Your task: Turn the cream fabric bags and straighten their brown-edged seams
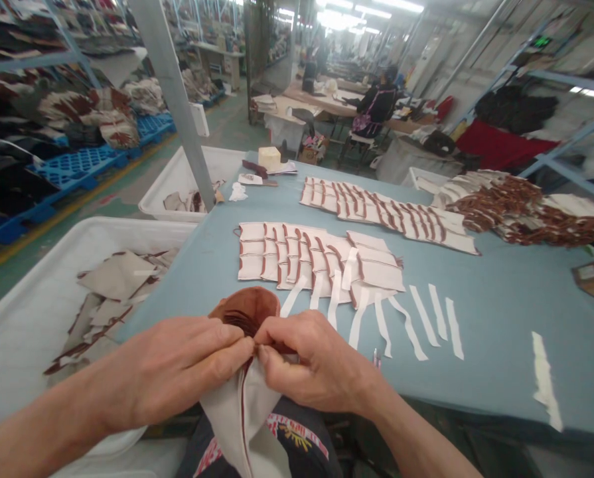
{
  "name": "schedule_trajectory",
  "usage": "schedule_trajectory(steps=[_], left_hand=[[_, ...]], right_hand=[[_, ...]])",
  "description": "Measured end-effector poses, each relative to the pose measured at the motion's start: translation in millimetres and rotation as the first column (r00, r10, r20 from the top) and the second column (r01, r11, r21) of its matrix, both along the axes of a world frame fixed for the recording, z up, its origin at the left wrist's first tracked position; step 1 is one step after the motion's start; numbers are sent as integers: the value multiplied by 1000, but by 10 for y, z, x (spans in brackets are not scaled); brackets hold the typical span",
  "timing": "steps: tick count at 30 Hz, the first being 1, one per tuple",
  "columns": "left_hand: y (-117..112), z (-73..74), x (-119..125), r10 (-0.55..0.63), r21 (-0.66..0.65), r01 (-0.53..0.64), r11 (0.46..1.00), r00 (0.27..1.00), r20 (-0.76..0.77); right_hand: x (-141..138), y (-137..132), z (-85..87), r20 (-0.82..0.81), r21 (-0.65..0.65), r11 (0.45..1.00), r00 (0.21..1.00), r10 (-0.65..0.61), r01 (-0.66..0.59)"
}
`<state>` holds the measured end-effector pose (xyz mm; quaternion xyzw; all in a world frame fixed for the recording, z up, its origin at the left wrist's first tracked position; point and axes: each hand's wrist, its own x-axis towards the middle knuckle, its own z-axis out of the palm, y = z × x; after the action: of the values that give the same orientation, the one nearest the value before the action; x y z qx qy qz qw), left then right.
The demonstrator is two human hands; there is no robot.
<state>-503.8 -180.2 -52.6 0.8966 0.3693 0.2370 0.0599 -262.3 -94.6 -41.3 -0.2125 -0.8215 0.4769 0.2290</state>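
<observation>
Both my hands meet at the near edge of the blue table [500,312]. My left hand [172,368] and my right hand [316,362] pinch the top of a stack of brown-and-cream fabric pieces [249,312], fingertips pressed together on its edge. A cream flap of that stack [241,415] hangs down toward my lap. Just beyond my hands lie rows of cream fabric pieces with brown trim [316,259], overlapped like shingles. Several loose white strips [421,322] fan out to the right of them.
A second shingled row [386,212] lies farther back, with a heap of brown-trimmed pieces [520,209] at the far right. White bins with scraps [52,312] stand left. A grey post [174,99] rises beside the table. A seated person [379,109] works far back.
</observation>
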Motion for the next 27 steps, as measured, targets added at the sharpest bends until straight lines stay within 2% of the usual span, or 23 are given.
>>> schedule_trajectory(steps=[1, 3, 6, 9, 10, 12, 13, 15, 17, 18, 20, 23, 25, 27], left_hand=[[-12, 15, 13, -22, 18, 22, 1000, 1000, -11], [-31, 53, 59, 16, 40, -14, 999, 999, -46], [-33, 93, 157, 141, -13, -141, 990, 989, -52], [10, 53, 225, 227, -81, -222, 972, 973, 53], [29, 22, 233, 228, -82, -220, 972, 968, 104], [58, -47, 236, 158, -50, -151, 987, 962, 221], [63, -74, 236, 92, -26, -88, 996, 955, 281], [51, -88, 244, 0, -13, 5, 1000, 925, 379], [24, -33, 267, 72, -82, -39, 996, 897, 437], [13, 17, 281, 135, -137, -82, 987, 887, 441], [11, 130, 300, 221, -248, -123, 961, 879, 422], [59, 227, 281, 175, -356, -47, 933, 924, 339], [93, 189, 232, 96, -301, -12, 953, 960, 265], [107, 94, 168, 28, -177, 6, 984, 981, 193]], right_hand=[[11, -5, 3, -21, -12, 1000, 1000, 7, -7], [12, -16, -11, -60, -123, 992, 998, 29, -36], [-30, -54, -82, -126, -378, 921, 991, 46, -90], [-86, -109, -191, -185, -545, 833, 983, -8, -95], [-99, -123, -225, -199, -577, 812, 979, -34, -89], [-107, -134, -267, -218, -598, 798, 973, -71, -76], [-102, -130, -269, -218, -576, 815, 973, -76, -65], [-73, -110, -232, -214, -455, 889, 975, -56, -48], [-33, -81, -151, -216, -232, 973, 976, -35, -16], [-14, -66, -102, -225, -102, 995, 974, -28, 5], [17, -39, -14, -239, 142, 988, 971, -20, 56], [41, -8, 42, -211, 386, 919, 978, 2, 82], [53, 6, 15, -189, 455, 887, 982, 7, 81], [67, 13, -43, -176, 462, 883, 984, 5, 79]])
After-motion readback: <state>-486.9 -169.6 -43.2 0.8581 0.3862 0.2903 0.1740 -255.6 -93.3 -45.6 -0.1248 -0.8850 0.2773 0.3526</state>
